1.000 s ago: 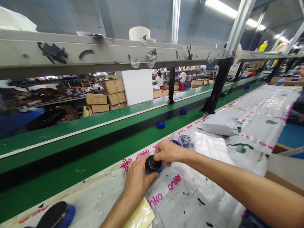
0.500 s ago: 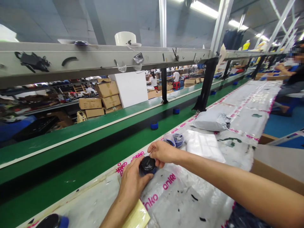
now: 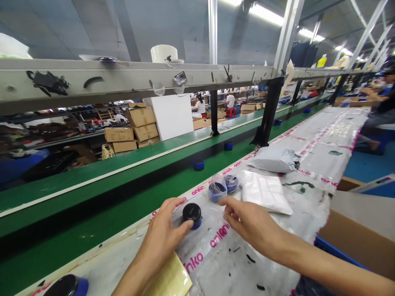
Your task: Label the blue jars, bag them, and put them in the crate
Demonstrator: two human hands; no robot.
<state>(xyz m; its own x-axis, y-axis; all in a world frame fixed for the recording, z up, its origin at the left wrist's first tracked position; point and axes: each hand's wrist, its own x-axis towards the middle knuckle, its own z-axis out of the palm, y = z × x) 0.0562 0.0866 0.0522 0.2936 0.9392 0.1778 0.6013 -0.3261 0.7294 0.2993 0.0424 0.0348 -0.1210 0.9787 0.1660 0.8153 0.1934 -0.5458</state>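
A round jar with a black lid and blue base [image 3: 191, 214] stands on the plastic-covered table [image 3: 216, 263]. Beside it is my left hand [image 3: 166, 230], fingers spread and thumb near the lid's lower edge, holding nothing. To the right, my right hand [image 3: 247, 220] hovers with bent, parted fingers and nothing visible in them. Just beyond its fingertips sit two blue items in clear plastic, the nearer one [image 3: 217, 190] and the farther one [image 3: 231, 183]. A yellow sheet [image 3: 173, 277] lies partly under my left forearm.
White plastic bags [image 3: 265, 192] and a grey package [image 3: 273, 159] lie at the right. A green conveyor [image 3: 123, 209] carries blue jars [image 3: 198, 165]. Another dark jar [image 3: 66, 285] stands bottom left. An open carton [image 3: 361, 242] and a seated person [image 3: 382, 102] are at right.
Both hands have come away from the black-lidded jar. My right hand has moved right and toward me, its fingers parting. The jars on the conveyor have shifted slightly.
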